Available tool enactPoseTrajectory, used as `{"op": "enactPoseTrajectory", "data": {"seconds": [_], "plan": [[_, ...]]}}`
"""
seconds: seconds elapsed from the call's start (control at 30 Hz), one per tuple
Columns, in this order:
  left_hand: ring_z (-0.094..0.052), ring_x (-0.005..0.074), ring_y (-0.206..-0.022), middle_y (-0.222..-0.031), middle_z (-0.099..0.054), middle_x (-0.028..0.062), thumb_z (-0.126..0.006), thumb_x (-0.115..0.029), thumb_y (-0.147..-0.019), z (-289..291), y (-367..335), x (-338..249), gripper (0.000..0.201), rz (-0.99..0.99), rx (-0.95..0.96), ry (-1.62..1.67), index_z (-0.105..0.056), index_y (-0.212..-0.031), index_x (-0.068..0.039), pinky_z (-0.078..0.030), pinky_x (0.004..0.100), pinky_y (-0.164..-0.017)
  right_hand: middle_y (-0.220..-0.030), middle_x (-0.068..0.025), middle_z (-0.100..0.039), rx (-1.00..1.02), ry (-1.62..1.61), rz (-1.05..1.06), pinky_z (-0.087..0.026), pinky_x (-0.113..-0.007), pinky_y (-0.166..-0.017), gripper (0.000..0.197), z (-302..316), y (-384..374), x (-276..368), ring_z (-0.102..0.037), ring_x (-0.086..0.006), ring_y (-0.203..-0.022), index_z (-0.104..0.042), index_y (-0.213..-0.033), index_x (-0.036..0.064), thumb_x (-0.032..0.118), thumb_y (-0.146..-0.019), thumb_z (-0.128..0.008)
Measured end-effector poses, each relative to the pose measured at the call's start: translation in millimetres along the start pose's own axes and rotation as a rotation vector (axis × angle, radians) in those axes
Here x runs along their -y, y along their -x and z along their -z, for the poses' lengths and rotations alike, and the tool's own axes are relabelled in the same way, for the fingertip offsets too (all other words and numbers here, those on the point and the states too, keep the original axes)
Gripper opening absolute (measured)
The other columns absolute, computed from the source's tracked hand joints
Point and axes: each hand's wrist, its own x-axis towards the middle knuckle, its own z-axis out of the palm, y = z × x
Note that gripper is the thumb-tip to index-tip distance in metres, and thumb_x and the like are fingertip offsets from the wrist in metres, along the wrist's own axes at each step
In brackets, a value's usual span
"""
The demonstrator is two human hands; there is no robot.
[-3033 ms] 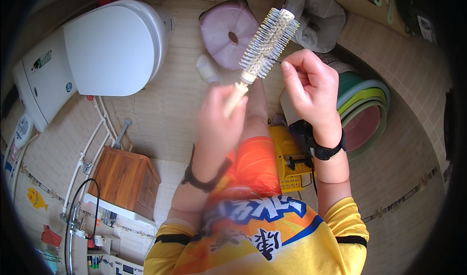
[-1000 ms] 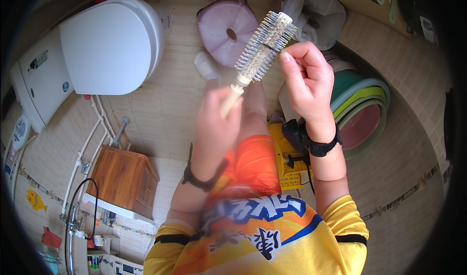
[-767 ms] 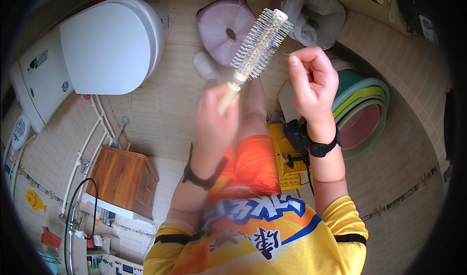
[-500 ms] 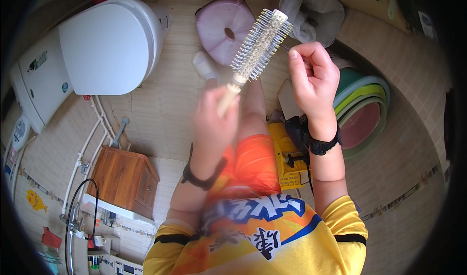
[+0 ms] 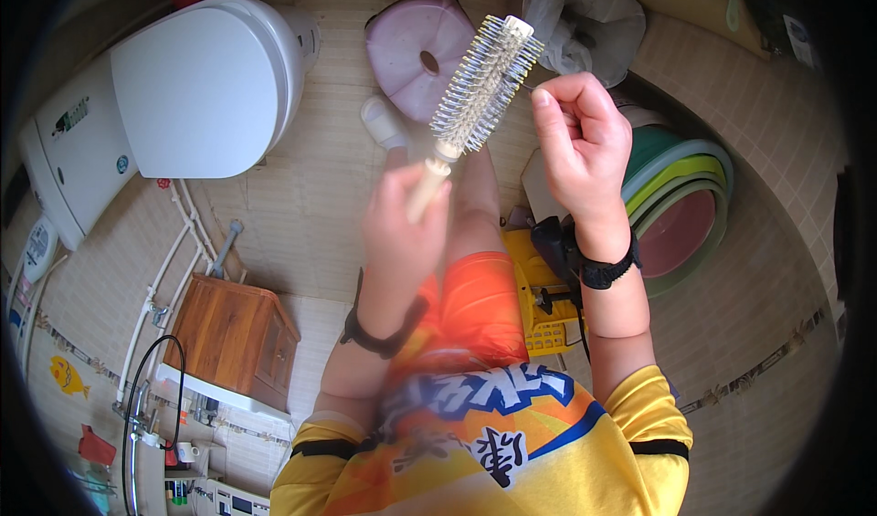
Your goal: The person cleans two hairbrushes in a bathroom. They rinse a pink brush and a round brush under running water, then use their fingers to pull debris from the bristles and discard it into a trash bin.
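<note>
A round hairbrush (image 5: 486, 87) with a pale core and many thin bristles is held up in front of me, tilted with its head toward the upper right. Around its light wooden handle, my left hand (image 5: 402, 228) is closed and slightly blurred. Just right of the bristles, my right hand (image 5: 585, 142) is raised with thumb and forefinger pinched together and the other fingers curled. Whatever the pinch may hold is too small to make out. Greyish fluff or hair sits among the bristles.
To the left is a white toilet (image 5: 206, 87), with a wooden cabinet (image 5: 228, 338) below it. A pink stool (image 5: 420, 55) and a lined waste bin (image 5: 594, 23) stand ahead. Stacked basins (image 5: 681, 228) lean at the right, near a yellow plastic item (image 5: 539, 301).
The brush head has tipped slightly left. My right hand has shifted a little left and up, keeping its pinch.
</note>
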Motion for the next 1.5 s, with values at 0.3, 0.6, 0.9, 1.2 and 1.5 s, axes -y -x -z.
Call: {"op": "enactPoseTrajectory", "data": {"seconds": [0.3,0.6,0.9,1.2,1.5], "plan": [[-0.059,0.0285,-0.071,-0.079,-0.059,0.0145,-0.064,-0.014,-0.076,-1.5,4.4,3.7,0.022,0.073,0.04,0.055,-0.053,-0.091,-0.003,-0.046,0.0343,-0.06,-0.058,0.0005,-0.053,0.031,0.003,0.078,-0.035,-0.015,-0.046,0.007,-5.1,-0.6,3.4,-0.042,-0.0012,-0.049,-0.053,-0.075,0.0003,0.003,-0.079,-0.058],[-0.059,0.0266,-0.07,-0.079,-0.06,0.0134,-0.064,-0.013,-0.076,-0.4,3.0,5.5,0.021,0.065,0.018,0.104,-0.053,-0.091,-0.003,-0.046,0.0334,-0.061,-0.052,0.005,-0.041,-0.035,-0.06,0.037,-0.029,-0.016,-0.043,0.006,4.1,3.7,-7.3,-0.033,-0.0002,-0.047,-0.054,-0.074,0.0002,0.002,-0.078,-0.058],[-0.058,0.0289,-0.071,-0.079,-0.059,0.0137,-0.065,-0.013,-0.075,2.1,5.6,8.6,0.022,-0.001,0.009,0.015,-0.054,-0.091,-0.003,-0.046,0.0348,-0.061,-0.052,0.0009,-0.047,0.016,0.092,0.054,-0.034,-0.018,-0.044,0.008,0.5,-1.4,-0.1,-0.037,-0.0033,-0.045,-0.054,-0.073,0.0012,0.005,-0.077,-0.06],[-0.057,0.0098,-0.067,-0.08,-0.06,0.0075,-0.064,-0.004,-0.076,1.8,8.8,17.0,0.021,-0.161,0.005,-0.094,-0.052,-0.093,0.001,-0.045,0.0222,-0.06,-0.054,0.0031,-0.048,0.101,-0.11,-0.046,-0.031,-0.017,-0.044,0.008,-0.5,-0.3,2.4,-0.035,-0.0017,-0.047,-0.053,-0.073,0.0009,0.004,-0.078,-0.059],[-0.058,0.0311,-0.071,-0.08,-0.059,0.0146,-0.066,-0.013,-0.074,1.9,12.7,19.8,0.023,-0.017,-0.039,-0.002,-0.054,-0.091,-0.004,-0.046,0.0366,-0.061,-0.062,0.0072,-0.043,0.028,0.017,0.012,-0.026,-0.014,-0.048,0.007,6.8,4.4,-1.6,-0.032,0.0004,-0.053,-0.052,-0.076,0.0007,0.002,-0.082,-0.055]]}}
